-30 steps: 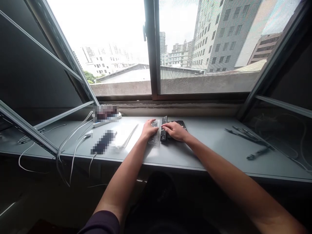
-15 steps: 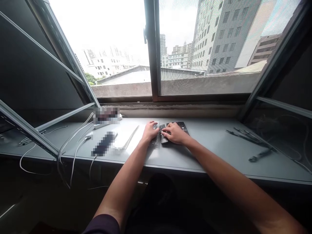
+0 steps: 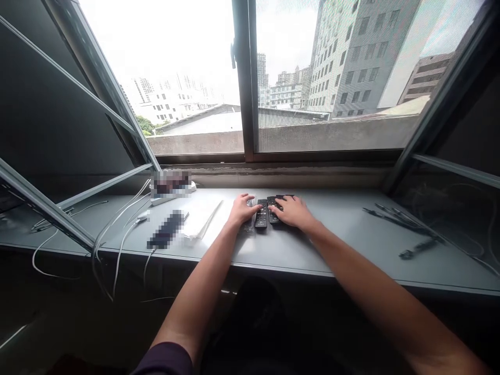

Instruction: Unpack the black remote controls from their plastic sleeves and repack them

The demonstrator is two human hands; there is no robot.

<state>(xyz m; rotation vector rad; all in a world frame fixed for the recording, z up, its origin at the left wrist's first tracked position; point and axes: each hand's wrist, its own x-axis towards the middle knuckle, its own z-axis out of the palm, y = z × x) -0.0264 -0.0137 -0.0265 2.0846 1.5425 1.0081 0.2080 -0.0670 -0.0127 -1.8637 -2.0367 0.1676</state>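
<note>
A black remote control [image 3: 261, 216] lies lengthwise on the grey desk [image 3: 336, 239]. My left hand [image 3: 240, 209] rests at its left with fingers spread, the thumb touching its side. Under and beside that hand is a clear plastic bag [image 3: 250, 229]. Just right of the first remote is a second black remote control [image 3: 274, 215], partly covered by my right hand [image 3: 294, 211]. The right hand lies over it with fingers stretched and the thumb on its near face. More black remote surface shows behind the right fingers; how many lie there is hidden.
White papers [image 3: 203, 219] and a blurred dark object [image 3: 166, 232] lie to the left. A white power strip [image 3: 191, 188] with cables stands behind them. Dark cables [image 3: 398, 216] lie at the right. Metal frame posts flank the desk, and a window is at the back.
The first remote, tilted under my right hand before, now lies straight and uncovered. My right hand has shifted right onto the second remote. My left thumb has reached toward the first remote.
</note>
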